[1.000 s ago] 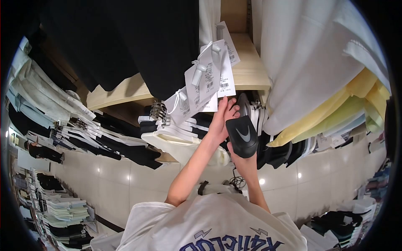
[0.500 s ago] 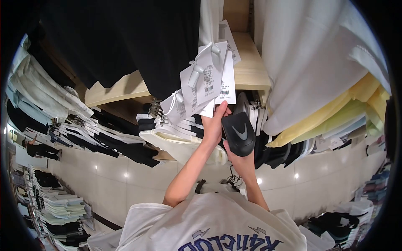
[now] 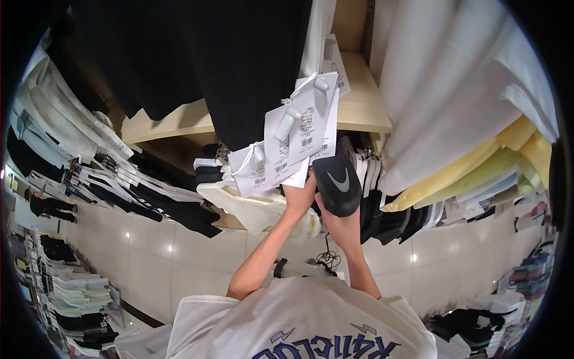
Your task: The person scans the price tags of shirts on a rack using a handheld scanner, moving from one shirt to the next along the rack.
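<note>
Several white price tags [image 3: 302, 122] with printed barcodes hang fanned out, with grey plastic security tags [image 3: 289, 123] on white cords in front of them. My left hand [image 3: 300, 194] is closed at their lower edge, its fingertips partly hidden behind them. My right hand [image 3: 339, 222] grips a black rounded handheld device [image 3: 336, 186] with a grey curved mark on top. The top end of this device sits right at the tags' lower right edge; whether they touch I cannot tell. Black garments [image 3: 257, 66] hang directly behind and left of the tags.
A wooden shelf [image 3: 359, 110] runs behind the tags. White garments [image 3: 439, 90] and a yellow one [image 3: 454, 170] hang at right. Below the shelf are clothes on hangers, including a cream garment [image 3: 245, 206]. A person in black [image 3: 51, 205] stands far left.
The tags have shifted down and slightly right, now covering my left fingertips. The device has moved slightly up and left, its top end now at the tags' edge.
</note>
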Motion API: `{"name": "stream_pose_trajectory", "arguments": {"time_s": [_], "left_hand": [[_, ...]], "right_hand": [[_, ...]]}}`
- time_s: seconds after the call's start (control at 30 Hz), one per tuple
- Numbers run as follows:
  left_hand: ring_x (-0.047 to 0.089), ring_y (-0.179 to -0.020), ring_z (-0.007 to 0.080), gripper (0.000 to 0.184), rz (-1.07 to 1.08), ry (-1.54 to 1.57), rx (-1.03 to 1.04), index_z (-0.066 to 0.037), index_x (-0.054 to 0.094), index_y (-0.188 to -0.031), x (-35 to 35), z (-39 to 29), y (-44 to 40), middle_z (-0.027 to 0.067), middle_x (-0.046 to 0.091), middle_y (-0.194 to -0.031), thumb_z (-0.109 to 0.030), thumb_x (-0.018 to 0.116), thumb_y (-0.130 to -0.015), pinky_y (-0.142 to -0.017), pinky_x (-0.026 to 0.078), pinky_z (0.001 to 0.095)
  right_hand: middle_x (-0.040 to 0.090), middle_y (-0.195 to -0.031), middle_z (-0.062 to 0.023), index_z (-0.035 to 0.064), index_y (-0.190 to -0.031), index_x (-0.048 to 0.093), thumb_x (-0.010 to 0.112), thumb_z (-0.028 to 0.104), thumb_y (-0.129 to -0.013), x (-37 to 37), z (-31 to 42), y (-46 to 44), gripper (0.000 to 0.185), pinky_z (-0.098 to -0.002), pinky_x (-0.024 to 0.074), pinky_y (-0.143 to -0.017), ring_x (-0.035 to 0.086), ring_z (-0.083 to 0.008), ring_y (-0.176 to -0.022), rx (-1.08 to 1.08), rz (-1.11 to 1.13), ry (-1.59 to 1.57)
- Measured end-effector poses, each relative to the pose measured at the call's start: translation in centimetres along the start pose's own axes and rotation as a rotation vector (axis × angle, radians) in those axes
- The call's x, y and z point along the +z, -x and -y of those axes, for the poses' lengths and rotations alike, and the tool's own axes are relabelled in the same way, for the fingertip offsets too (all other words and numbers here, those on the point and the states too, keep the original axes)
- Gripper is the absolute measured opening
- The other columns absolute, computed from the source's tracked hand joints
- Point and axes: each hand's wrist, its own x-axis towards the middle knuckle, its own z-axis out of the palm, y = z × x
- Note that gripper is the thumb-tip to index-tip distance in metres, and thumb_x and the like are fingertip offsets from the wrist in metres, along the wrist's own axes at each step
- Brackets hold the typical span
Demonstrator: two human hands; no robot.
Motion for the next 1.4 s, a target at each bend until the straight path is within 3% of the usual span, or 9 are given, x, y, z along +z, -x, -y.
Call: {"name": "stream_pose_trajectory", "arguments": {"time_s": [0.3,0.4,0.6,0.67,0.83,0.9,1.07,1.23,1.4], "left_hand": [[0.048,-0.066,0.0064,0.013,0.097,0.136,-0.139,0.002,0.064,-0.094,0.6,-1.4,-1.3,-0.0025,0.057,-0.075,-0.011,0.064,-0.096,-0.059,0.039,0.0251],[0.062,-0.092,0.0107,0.026,0.185,0.205,-0.357,0.001,0.062,-0.116,0.8,-1.9,-1.5,0.0037,0.067,-0.102,-0.015,0.067,-0.095,-0.081,0.050,0.0269],[0.061,-0.092,0.0100,0.026,0.251,0.371,-0.358,-0.001,0.060,-0.119,1.9,-2.4,-1.4,0.0030,0.066,-0.104,-0.017,0.064,-0.098,-0.081,0.050,0.0268],[0.052,-0.068,0.0045,0.017,0.198,0.417,-0.326,-0.001,0.061,-0.110,2.6,-3.2,-1.3,-0.0015,0.062,-0.082,-0.015,0.062,-0.099,-0.059,0.041,0.0222],[0.052,-0.068,0.0053,0.019,0.175,0.387,-0.374,-0.002,0.058,-0.113,2.9,-2.5,-1.3,-0.0018,0.059,-0.083,-0.015,0.062,-0.099,-0.058,0.041,0.0231],[0.060,-0.097,0.0100,0.031,0.143,0.449,-0.478,-0.003,0.054,-0.125,2.6,-1.7,-1.5,0.0024,0.061,-0.109,-0.018,0.062,-0.100,-0.082,0.051,0.0268],[0.058,-0.087,0.0078,0.025,0.177,0.736,-0.549,-0.007,0.057,-0.112,1.9,0.0,-2.0,-0.0025,0.060,-0.100,-0.030,0.054,-0.104,-0.079,0.051,0.0255],[0.062,-0.093,0.0088,0.026,0.244,0.564,-0.706,-0.008,0.058,-0.108,1.6,-2.0,-0.8,-0.0020,0.063,-0.099,-0.032,0.050,-0.105,-0.081,0.052,0.0281],[0.051,-0.063,0.0011,0.029,0.417,0.116,-0.329,-0.004,0.066,-0.107,3.2,-7.0,-1.7,-0.0048,0.057,-0.070,-0.027,0.049,-0.106,-0.058,0.041,0.0189]], "right_hand": [[0.056,-0.065,0.0033,0.0024,-0.095,0.064,0.070,0.012,-0.092,0.0,0.5,-0.2,0.012,-0.0246,0.0335,-0.047,0.046,-0.0045,-0.052,-0.032,0.025,0.071],[0.055,-0.064,0.0031,0.0025,-0.097,0.064,0.071,0.012,-0.091,-0.3,0.3,-0.3,0.013,-0.0245,0.0333,-0.046,0.046,-0.0049,-0.051,-0.037,-0.032,0.072],[0.055,-0.065,0.0034,0.0032,-0.098,0.063,0.071,0.013,-0.091,-1.1,-0.1,-0.6,0.014,-0.0231,0.0344,-0.046,0.048,-0.0047,-0.052,-0.038,-0.047,0.094],[0.056,-0.066,0.0034,0.0034,-0.098,0.063,0.071,0.013,-0.091,-1.4,-0.1,-0.7,0.014,-0.0229,0.0349,-0.047,0.048,-0.0046,-0.052,-0.030,-0.052,0.089],[0.056,-0.066,0.0037,0.0036,-0.097,0.063,0.072,0.012,-0.090,-2.0,0.1,-0.8,0.014,-0.0227,0.0362,-0.048,0.049,-0.0044,-0.053,-0.015,-0.044,0.063],[0.056,-0.066,0.0040,0.0032,-0.096,0.063,0.072,0.011,-0.090,-2.3,0.1,-1.0,0.013,-0.0231,0.0368,-0.048,0.049,-0.0045,-0.055,-0.029,-0.006,0.072],[0.060,-0.072,0.0026,0.0009,-0.098,0.064,0.073,0.009,-0.089,-3.1,0.1,-0.8,0.015,-0.0241,0.0405,-0.052,0.051,-0.0054,-0.058,0.009,0.040,0.076],[0.069,-0.099,-0.0040,-0.0013,-0.111,0.065,0.074,0.007,-0.087,-3.9,0.5,-0.7,0.027,-0.0274,0.0500,-0.078,0.062,-0.0096,-0.088,0.019,0.070,0.045],[0.069,-0.107,-0.0057,-0.0012,-0.112,0.065,0.076,0.006,-0.085,-5.5,1.5,0.4,0.030,-0.0287,0.0497,-0.085,0.062,-0.0111,-0.095,0.025,0.053,0.024]]}}
